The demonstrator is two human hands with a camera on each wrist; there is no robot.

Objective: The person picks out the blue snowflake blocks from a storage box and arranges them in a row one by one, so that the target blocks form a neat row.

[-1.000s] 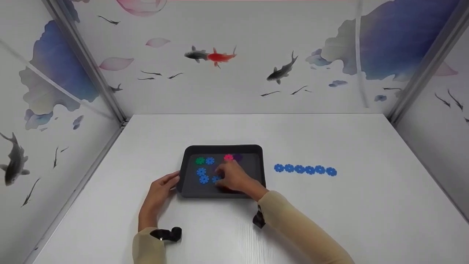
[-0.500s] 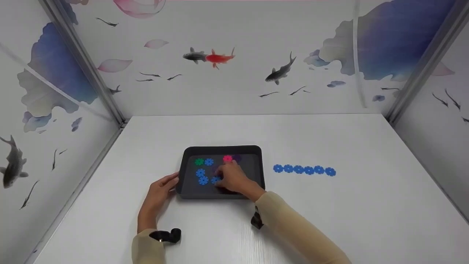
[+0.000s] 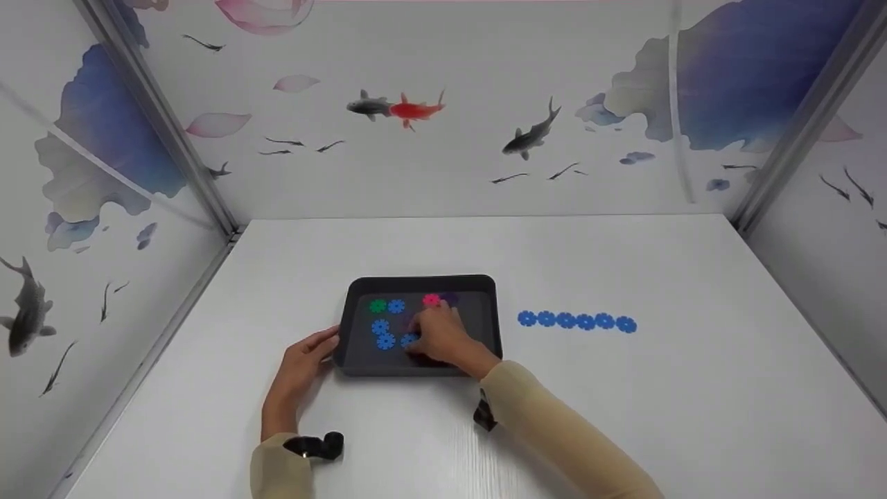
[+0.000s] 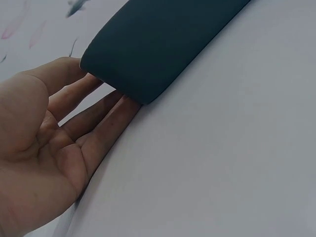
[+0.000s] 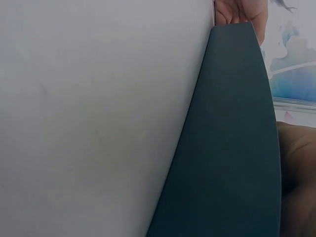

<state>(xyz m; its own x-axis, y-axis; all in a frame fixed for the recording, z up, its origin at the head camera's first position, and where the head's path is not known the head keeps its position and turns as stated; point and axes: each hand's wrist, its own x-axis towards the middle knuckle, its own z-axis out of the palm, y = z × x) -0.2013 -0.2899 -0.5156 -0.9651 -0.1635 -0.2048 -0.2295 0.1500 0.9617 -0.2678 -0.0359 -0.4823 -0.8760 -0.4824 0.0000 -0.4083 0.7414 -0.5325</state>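
A dark rectangular tray (image 3: 416, 372) lies on the table with notched snowflake building discs inside: a green disc (image 3: 378, 305), several blue ones, a pink disc (image 3: 431, 299) and a dark purple disc (image 3: 450, 298). My left hand (image 3: 298, 364) rests against the tray's left wall; in the left wrist view its extended fingers (image 4: 111, 121) touch the tray's corner. My right hand (image 3: 443, 333) reaches down inside the tray, fingers bent, with its thumb overlapping a blue disc (image 3: 407, 339). Whether it pinches a disc I cannot tell. In the right wrist view the tray wall (image 5: 232, 138) hides its fingertips.
To the right of the tray, a row of blue discs (image 3: 586, 321) lies on the white table (image 3: 624, 402). White panels (image 3: 471, 55) with painted fish stand behind and at both sides. A black wrist camera (image 3: 322, 445) sits on the left wrist.
The head view shifts slightly. Both hands, the tray and the discs stay in about the same places.
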